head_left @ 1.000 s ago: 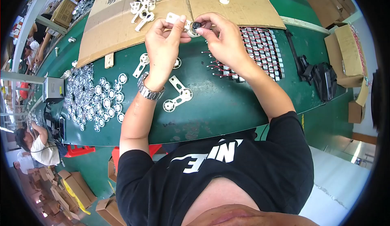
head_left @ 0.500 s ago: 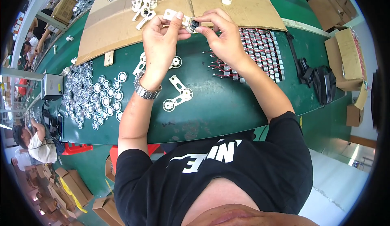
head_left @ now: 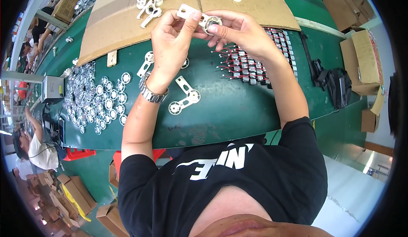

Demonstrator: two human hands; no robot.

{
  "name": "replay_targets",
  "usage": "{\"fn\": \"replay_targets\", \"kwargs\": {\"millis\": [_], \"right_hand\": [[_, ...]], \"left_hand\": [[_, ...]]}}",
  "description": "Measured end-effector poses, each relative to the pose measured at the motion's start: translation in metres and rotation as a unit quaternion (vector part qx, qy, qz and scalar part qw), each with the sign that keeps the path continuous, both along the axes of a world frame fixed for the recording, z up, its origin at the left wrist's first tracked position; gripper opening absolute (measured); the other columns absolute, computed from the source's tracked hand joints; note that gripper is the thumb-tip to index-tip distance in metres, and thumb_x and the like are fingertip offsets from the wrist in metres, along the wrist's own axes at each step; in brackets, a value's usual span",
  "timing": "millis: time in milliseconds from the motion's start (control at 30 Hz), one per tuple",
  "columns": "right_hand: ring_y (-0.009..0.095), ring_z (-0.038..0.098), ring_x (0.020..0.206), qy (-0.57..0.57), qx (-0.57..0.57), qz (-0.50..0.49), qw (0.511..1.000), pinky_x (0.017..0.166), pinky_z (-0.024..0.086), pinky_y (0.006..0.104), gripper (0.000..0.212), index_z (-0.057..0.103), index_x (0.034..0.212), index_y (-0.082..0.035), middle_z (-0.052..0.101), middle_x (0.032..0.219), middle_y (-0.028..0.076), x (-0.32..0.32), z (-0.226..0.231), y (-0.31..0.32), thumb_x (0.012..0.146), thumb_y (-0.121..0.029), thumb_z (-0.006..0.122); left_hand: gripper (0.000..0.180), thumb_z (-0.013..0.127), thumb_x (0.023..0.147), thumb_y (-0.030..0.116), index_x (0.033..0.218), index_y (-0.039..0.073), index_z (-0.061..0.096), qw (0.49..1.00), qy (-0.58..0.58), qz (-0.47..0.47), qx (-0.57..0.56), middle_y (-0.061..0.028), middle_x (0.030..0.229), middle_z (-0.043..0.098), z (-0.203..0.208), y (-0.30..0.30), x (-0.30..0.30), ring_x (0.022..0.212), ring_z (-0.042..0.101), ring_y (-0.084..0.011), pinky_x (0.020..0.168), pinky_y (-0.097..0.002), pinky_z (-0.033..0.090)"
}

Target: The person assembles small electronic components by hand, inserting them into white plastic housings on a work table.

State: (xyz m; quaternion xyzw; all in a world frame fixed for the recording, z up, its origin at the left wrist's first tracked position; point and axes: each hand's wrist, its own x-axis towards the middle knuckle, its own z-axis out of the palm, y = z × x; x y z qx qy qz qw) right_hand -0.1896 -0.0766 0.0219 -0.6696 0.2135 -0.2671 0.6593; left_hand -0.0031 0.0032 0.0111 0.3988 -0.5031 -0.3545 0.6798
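Observation:
Above the table's far half, an off-white plastic bracket (head_left: pixel 187 12) with a slotted arm and a round ring end is held between both hands. My left hand (head_left: pixel 172 37) pinches its arm between thumb and fingers. My right hand (head_left: pixel 244 32) grips the ring end, its thumb pressed on the ring and fingers behind. Something dark shows inside the ring, partly covered by the thumb. On the green table below lies a similar V-shaped white bracket (head_left: pixel 190 97) with two rings. Another white bracket (head_left: pixel 146 63) is partly hidden behind my left wrist.
Many silvery round rings (head_left: pixel 108 105) spread over the table's left. Small motors with red wires (head_left: pixel 250 67) stand in rows at right. A cardboard sheet (head_left: pixel 114 28) bears piled white brackets (head_left: pixel 148 7) at the back. A black bag (head_left: pixel 338 88) sits on the right edge; co-workers are at left.
My right hand has turned and closed further round the ring end, its thumb now over the ring. The dark round piece it pinched there is now mostly covered. Both hands shifted slightly right.

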Motion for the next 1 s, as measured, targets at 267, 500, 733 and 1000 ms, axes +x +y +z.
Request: {"fn": "replay_targets", "kwargs": {"millis": [267,500,733,1000], "right_hand": [[0.011,0.068,0.071,-0.004,0.031,-0.037,0.999,0.062,0.056,0.0249,0.035,0.068,0.13,0.002,0.075,0.089,0.008,0.002,-0.008,-0.001,0.1,-0.015,0.072],[0.008,0.062,0.069,0.002,-0.013,-0.028,1.0,0.06,0.052,0.0234,0.035,0.067,0.132,-0.003,0.07,0.087,0.002,0.008,-0.01,0.004,0.103,-0.023,0.069],[0.005,0.059,0.071,0.004,-0.043,-0.04,0.998,0.059,0.048,0.0217,0.032,0.066,0.13,-0.003,0.069,0.088,0.0,0.005,-0.013,0.004,0.103,-0.02,0.066],[0.001,0.053,0.068,-0.026,-0.054,-0.04,0.997,0.055,0.04,0.0202,0.03,0.068,0.126,-0.002,0.066,0.085,-0.005,0.006,-0.005,0.009,0.101,-0.02,0.068]], "left_hand": [[0.016,0.069,0.103,0.011,0.104,-0.004,0.062,1.0,-0.015,-0.014,-0.006,-0.0136,0.099,0.074,-0.002,0.003,-0.005,0.083,0.074,-0.0176,0.072,-0.03,0.064],[0.018,0.07,0.102,0.012,0.104,-0.004,0.063,1.0,0.001,-0.001,0.022,-0.0132,0.101,0.074,0.001,0.002,0.0,0.083,0.073,-0.0162,0.071,-0.0291,0.065],[0.017,0.07,0.102,0.012,0.103,-0.003,0.062,1.0,0.014,-0.012,-0.003,-0.0123,0.1,0.073,0.001,0.004,-0.005,0.084,0.072,-0.0152,0.071,-0.0291,0.065],[0.013,0.069,0.102,0.007,0.104,-0.003,0.062,0.999,0.012,-0.005,-0.031,-0.0123,0.099,0.073,0.001,0.004,-0.001,0.084,0.073,-0.0159,0.072,-0.0304,0.066]]}}
